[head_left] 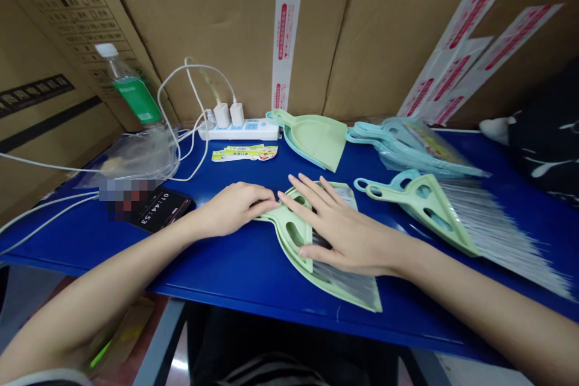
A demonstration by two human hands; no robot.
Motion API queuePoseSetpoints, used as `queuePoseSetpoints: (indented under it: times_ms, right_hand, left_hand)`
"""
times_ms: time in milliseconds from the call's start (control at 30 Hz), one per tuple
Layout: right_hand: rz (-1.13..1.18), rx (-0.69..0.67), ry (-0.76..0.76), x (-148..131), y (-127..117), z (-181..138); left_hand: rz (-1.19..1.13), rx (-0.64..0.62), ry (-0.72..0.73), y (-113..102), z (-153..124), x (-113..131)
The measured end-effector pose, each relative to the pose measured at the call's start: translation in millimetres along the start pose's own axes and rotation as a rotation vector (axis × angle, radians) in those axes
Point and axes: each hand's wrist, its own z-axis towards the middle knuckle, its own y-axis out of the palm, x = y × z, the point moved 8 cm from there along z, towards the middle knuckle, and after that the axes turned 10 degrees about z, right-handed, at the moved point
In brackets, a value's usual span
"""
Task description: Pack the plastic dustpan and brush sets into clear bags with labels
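Note:
A light green dustpan (284, 245) lies in front of me with a green hand brush (294, 232) resting on it, its grey bristles toward the right. My left hand (237, 208) is closed around the handle ends, fingers pinched together. Spread across the brush is my right hand (341, 229), fingers apart and palm down, covering part of the brush head. Farther right, green and blue brushes (434, 211) lie stacked with bristles pointing right. Behind them are blue dustpans (407, 145) in clear plastic. A green dustpan (319, 136) overlaps a blue one near the back.
A white power strip (262, 128) with plugged chargers and looping cables stands at the back of the blue table (217, 271). Printed labels (244, 152) lie before it. On the left are a phone (163, 208), a plastic bag (140, 157) and a green-labelled bottle (136, 93). Cardboard (226, 24) rises behind.

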Motion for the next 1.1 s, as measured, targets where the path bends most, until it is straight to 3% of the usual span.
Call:
queuePoseSetpoints:
  times_ms: [433,1100]
  right_hand:
    - [0.035,-0.044,0.021,0.6,2.8,0.2]
    - [-0.012,-0.043,-0.015,-3.1,-5.8,-3.5]
  left_hand:
    - [-0.08,-0.055,-0.028,3.4,1.6,-4.7]
    - [0.093,-0.094,-0.065,2.0,-2.0,-0.3]
